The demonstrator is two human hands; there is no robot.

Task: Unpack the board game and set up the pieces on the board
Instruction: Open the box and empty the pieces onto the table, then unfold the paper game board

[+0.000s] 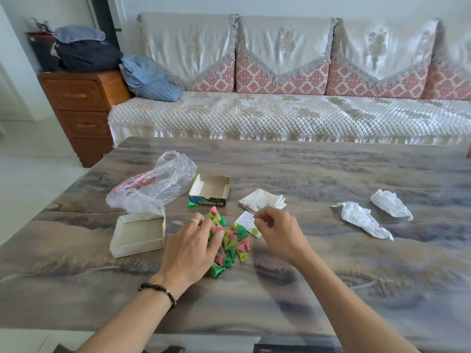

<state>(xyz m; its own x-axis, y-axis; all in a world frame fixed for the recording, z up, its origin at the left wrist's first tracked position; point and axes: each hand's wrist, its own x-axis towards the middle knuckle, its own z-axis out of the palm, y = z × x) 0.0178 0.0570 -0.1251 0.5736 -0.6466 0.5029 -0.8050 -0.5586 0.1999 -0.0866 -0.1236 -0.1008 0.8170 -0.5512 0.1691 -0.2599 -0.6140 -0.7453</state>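
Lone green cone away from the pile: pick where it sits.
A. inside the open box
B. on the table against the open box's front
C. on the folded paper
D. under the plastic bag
B: the green cone lies on the table touching the front wall of the box.

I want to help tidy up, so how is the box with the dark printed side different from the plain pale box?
The printed box lies farther back, next to the folded board; the plain box sits nearer, by the left hand. The printed box has dark sides with lettering; the plain box is pale all over. The plastic bag overlaps the plain box, not the printed box. Both are open, shallow cardboard trays.
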